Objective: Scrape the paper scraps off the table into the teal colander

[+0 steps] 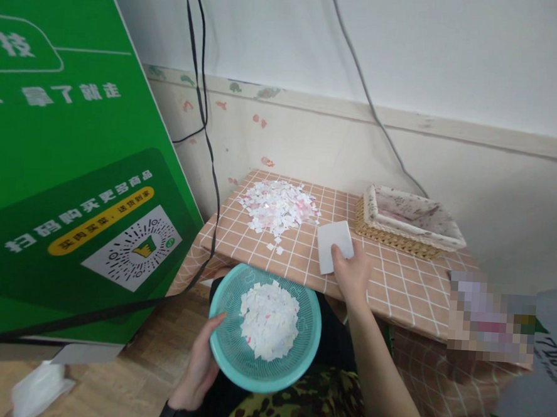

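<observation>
A teal plastic colander (307,367) rests above my lap, with a heap of small white paper scraps (269,321) inside. My left hand (203,355) grips its left rim, the thumb lying over the edge. On the table, my right hand (350,266) holds a flat white card (332,240) by its lower right side, thumb on top and the other fingers hidden beneath or behind. To the left of the card, a wide pile of white and pinkish paper scraps (278,205) is spread on the checked tablecloth (294,258), with a few loose pieces at its front.
A wicker basket (399,241) with a cloth lining stands at the table's back right. A green printed panel (76,127) rises at the left, with a black cable (211,154) hanging before it. A blurred patch (484,318) covers the right corner.
</observation>
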Available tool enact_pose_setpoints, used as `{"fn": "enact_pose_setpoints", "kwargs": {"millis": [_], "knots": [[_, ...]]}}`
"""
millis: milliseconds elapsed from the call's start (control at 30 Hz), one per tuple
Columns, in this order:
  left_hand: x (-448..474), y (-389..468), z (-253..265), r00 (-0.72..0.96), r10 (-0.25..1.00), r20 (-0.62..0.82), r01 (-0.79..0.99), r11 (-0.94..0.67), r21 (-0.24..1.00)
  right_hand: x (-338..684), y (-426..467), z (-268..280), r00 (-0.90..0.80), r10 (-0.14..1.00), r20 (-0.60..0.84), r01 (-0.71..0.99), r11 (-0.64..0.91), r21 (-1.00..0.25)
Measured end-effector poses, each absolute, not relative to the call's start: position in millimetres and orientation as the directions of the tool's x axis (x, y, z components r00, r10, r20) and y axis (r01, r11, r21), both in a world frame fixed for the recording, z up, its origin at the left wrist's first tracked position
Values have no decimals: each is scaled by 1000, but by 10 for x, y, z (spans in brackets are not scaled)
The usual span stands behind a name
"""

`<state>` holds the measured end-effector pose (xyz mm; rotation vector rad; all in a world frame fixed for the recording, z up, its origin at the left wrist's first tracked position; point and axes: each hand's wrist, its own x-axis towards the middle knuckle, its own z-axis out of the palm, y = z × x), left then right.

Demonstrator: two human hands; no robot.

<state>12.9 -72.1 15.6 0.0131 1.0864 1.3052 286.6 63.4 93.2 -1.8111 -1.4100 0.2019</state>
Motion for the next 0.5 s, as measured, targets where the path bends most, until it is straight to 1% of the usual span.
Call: {"fn": "enact_pose_setpoints", "kwargs": {"millis": [167,267,367,433,500], "knots": [[148,-714,170,-115,775,-621,-753,340,563,2690,840,936,304,880,364,690,61,-722],[151,-717,174,-122,774,-621,-754,334,565,2622,912,915,311,888,337,673,45,-739],[148,-722,166,-116,774,-622,-759,335,559,2662,899,896,356,887,295,654,-11,-757],[140,-726,155,-115,768,-630,-763,337,551,2747,893,918,367,879,304,656,-13,-754],[128,-733,143,-125,760,-637,-765,336,550,2865,936,999,350,869,350,686,16,-727]]}}
